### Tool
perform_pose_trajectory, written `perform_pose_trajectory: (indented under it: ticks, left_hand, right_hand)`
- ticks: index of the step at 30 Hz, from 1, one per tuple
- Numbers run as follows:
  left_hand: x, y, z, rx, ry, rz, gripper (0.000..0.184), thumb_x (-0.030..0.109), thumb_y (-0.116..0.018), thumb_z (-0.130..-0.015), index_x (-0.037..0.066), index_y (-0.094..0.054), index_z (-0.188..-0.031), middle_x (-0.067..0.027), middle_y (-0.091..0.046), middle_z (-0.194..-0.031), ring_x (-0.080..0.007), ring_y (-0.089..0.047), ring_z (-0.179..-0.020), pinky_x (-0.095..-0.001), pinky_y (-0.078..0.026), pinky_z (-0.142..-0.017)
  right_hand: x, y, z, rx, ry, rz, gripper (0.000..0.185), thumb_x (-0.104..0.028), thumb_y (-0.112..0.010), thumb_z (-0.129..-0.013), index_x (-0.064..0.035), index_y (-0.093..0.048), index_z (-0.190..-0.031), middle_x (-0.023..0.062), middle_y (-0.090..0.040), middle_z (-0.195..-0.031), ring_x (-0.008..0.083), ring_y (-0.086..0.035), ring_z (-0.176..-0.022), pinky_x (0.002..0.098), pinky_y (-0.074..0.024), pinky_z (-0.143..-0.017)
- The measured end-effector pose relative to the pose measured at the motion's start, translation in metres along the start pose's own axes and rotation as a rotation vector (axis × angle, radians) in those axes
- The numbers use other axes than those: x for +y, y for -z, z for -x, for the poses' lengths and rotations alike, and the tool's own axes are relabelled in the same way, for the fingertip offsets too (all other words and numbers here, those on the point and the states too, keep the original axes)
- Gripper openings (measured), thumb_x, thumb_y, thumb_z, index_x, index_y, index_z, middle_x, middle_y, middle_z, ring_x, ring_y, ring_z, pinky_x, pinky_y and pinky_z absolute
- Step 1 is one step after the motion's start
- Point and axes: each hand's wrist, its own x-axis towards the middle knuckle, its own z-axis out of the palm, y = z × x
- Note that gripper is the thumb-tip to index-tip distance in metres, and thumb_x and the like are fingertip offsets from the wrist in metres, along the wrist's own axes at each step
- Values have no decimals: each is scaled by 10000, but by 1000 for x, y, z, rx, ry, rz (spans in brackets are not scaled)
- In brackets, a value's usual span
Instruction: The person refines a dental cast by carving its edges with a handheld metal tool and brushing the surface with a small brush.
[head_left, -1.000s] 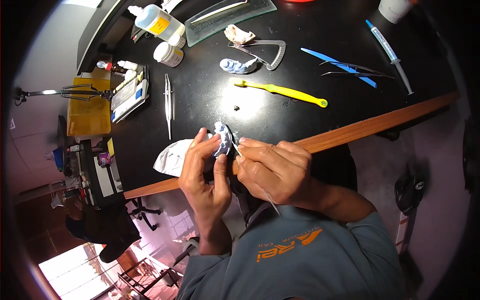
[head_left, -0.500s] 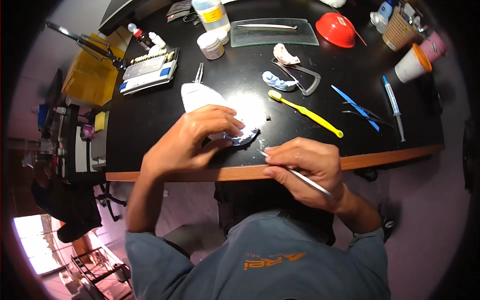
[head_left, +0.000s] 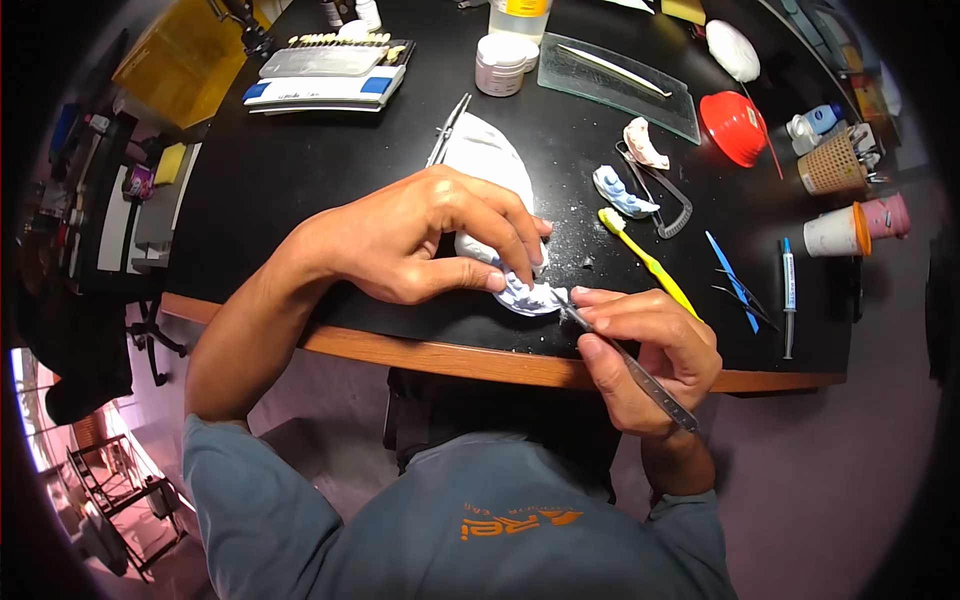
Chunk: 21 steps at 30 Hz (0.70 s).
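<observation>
View: head camera, looking down on your hands at the near side of the bench.
Left hand: your left hand [head_left: 420, 235] arches over the blue dental cast [head_left: 528, 298], fingers bent and spread a little, the thumb apart from them; thumb and fingertips close on the cast.
Right hand: your right hand [head_left: 650, 345] pinches the metal instrument [head_left: 645, 378] between thumb and forefinger, the other fingers curled in beneath.
Instrument: slanted, its working end at the right end of the cast, its perforated handle running toward you.
Cast: near the wooden edge [head_left: 450, 360], between your hands; small pale debris lies about it.
Bench, left: the white cloth [head_left: 490, 160] lies beyond your left hand, silver tweezers [head_left: 447, 132] along its left side; farther left, the tooth shade guide [head_left: 325, 80].
Bench, far: the white jar [head_left: 499, 65] stands left of the glass slab [head_left: 620, 88]; the red bowl [head_left: 733, 128] stands to the slab's right.
Bench, right: the yellow toothbrush [head_left: 655, 268] slants toward your right hand; beyond it lie the second blue cast [head_left: 622, 192], the metal gauge [head_left: 680, 218] and the pinkish cast [head_left: 645, 146]. Farther right lies the syringe [head_left: 789, 300], with the orange-rimmed cup [head_left: 835, 232] beyond.
Room: the yellow box [head_left: 180, 60] at far left; a wheeled chair base [head_left: 152, 345] on the floor at left.
</observation>
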Motion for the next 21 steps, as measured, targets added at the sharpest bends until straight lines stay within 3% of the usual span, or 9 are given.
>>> perform_pose_trajectory:
  ticks: [9,16,21]
  left_hand:
    - [1,6,0,-38,68,126,219,191,-782,-915,25,-816,-1053,-146,-772,-1168,-350,-683,-1246,-501,-493,-1111]
    - [4,8,1,-47,59,31,183,139,-803,-883,30,-824,-1028,-136,-766,-1136,-314,-705,-1178,-455,-527,-1035]
    - [10,5,4,-78,71,-96,194,146,-873,-772,62,-843,-944,-77,-726,-971,-256,-702,-984,-395,-544,-894]
  right_hand:
    - [-1,-6,9,65,-55,33,178,101,-791,-826,42,-730,-982,191,-766,-931,217,-754,-815,297,-589,-743]
    - [3,-5,12,137,-120,-73,142,107,-749,-882,57,-708,-1009,194,-756,-972,211,-757,-873,300,-606,-802]
    - [4,2,21,293,-229,-274,135,114,-667,-952,78,-661,-1082,199,-725,-1056,240,-764,-946,334,-626,-876]
